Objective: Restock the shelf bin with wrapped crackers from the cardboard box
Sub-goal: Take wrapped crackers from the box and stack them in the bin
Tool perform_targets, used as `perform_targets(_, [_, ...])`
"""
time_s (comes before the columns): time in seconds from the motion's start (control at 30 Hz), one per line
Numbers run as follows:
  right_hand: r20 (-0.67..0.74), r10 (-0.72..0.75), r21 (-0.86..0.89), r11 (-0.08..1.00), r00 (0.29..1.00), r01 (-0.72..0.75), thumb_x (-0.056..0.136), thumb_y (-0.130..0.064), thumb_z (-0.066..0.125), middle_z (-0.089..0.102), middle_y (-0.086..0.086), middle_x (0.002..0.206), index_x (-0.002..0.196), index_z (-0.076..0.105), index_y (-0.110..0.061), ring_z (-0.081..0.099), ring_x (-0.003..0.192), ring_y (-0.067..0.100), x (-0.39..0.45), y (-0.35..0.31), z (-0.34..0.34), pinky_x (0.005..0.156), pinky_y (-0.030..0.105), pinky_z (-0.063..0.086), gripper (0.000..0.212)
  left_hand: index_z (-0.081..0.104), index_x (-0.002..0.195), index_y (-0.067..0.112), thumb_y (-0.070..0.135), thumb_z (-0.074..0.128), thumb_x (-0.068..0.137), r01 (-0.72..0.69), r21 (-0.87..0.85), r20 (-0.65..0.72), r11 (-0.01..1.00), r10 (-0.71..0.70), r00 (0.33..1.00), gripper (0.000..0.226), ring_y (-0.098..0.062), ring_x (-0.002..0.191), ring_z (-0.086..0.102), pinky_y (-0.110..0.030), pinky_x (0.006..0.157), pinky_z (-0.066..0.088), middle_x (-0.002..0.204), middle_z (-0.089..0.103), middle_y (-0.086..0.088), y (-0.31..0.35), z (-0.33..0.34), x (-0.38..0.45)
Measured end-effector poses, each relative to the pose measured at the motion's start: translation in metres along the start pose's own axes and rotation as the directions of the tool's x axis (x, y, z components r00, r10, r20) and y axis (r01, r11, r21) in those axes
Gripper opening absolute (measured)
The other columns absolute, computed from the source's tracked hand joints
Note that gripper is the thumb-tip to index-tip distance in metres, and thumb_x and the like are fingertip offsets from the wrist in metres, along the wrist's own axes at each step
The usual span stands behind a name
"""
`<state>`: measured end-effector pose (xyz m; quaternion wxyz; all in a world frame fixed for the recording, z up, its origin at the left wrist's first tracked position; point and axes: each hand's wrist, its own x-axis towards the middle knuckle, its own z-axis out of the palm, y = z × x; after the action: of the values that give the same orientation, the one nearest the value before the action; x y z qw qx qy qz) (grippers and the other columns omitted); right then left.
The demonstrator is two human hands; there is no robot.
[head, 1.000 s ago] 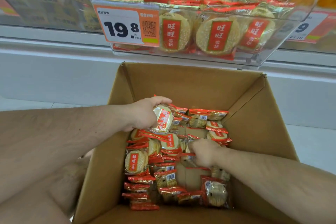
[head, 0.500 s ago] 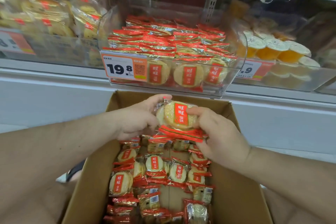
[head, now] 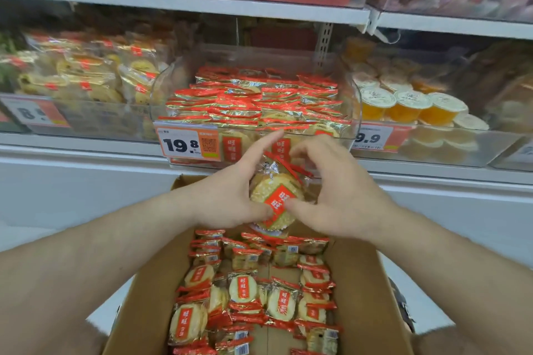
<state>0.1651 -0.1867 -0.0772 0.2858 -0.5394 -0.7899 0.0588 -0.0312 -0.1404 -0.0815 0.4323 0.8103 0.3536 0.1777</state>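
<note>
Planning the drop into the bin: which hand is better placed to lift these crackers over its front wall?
Probably the left hand: its index finger already reaches the bin front, while both hands grip the crackers. The right hand sits slightly lower.

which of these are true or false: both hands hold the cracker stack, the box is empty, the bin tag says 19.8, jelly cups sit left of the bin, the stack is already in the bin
1. Both hands hold the cracker stack. True: the left hand and the right hand grip the stack of wrapped crackers between them.
2. The box is empty. False: the cardboard box holds many wrapped crackers.
3. The bin tag says 19.8. True: the price tag on the shelf bin reads so.
4. Jelly cups sit left of the bin. False: the jelly cups are to its right.
5. The stack is already in the bin. False: it is held in front of the bin, above the box.
</note>
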Motion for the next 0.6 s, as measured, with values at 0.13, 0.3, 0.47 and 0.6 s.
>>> perform_targets(0.13, [0.331, 0.146, 0.109, 0.975, 0.932, -0.192, 0.065, -0.047, 0.085, 0.048, -0.018, 0.134, 0.145, 0.032, -0.032, 0.047, 0.121, -0.003, -0.002, 0.005, -0.02, 0.101, 0.022, 0.044, 0.097, -0.016, 0.137, 0.068, 0.017, 0.072, 0.08, -0.018, 0.057, 0.104, 0.998, 0.012, 0.995, 0.117, -0.045, 0.115, 0.057, -0.057, 0.084, 0.053, 0.135, 0.05, -0.018, 0.018, -0.002, 0.005])
perform_targets(0.3, [0.331, 0.191, 0.191, 0.945, 0.924, -0.264, 0.074, -0.038, 0.083, 0.069, -0.015, 0.101, 0.111, 0.064, -0.028, 0.064, 0.094, 0.002, -0.001, 0.023, -0.03, 0.086, 0.032, 0.054, 0.042, -0.032, 0.136, 0.057, 0.022, 0.062, 0.088, -0.031, 0.227, 0.231, 0.973, -0.023, 0.973, 0.112, -0.021, 0.068, 0.067, -0.039, 0.064, 0.055, 0.091, 0.062, -0.012, 0.029, -0.004, 0.021])
perform_targets(0.47, [0.308, 0.247, 0.379, 0.854, 0.919, -0.357, 0.08, -0.023, 0.08, 0.071, -0.008, 0.105, 0.11, 0.065, -0.026, 0.067, 0.098, 0.007, 0.0, 0.037, -0.041, 0.09, 0.039, 0.055, 0.033, 0.013, 0.151, 0.04, 0.039, 0.073, 0.082, -0.164, 0.287, 0.119, 0.944, 0.135, 0.984, 0.091, 0.003, 0.115, 0.049, -0.016, 0.09, 0.045, 0.133, 0.036, 0.013, 0.035, -0.014, 0.047])
perform_targets(0.6, [0.29, 0.322, 0.324, 0.853, 0.901, -0.409, 0.08, -0.022, 0.079, 0.072, -0.012, 0.104, 0.109, 0.063, -0.03, 0.067, 0.096, 0.001, -0.004, 0.045, -0.053, 0.091, 0.036, 0.056, 0.034, 0.051, 0.124, 0.037, 0.047, 0.052, 0.076, -0.304, 0.323, -0.039, 0.896, 0.333, 0.942, 0.049, -0.003, 0.127, 0.041, -0.03, 0.108, 0.034, 0.131, 0.046, 0.011, 0.031, -0.037, 0.068])
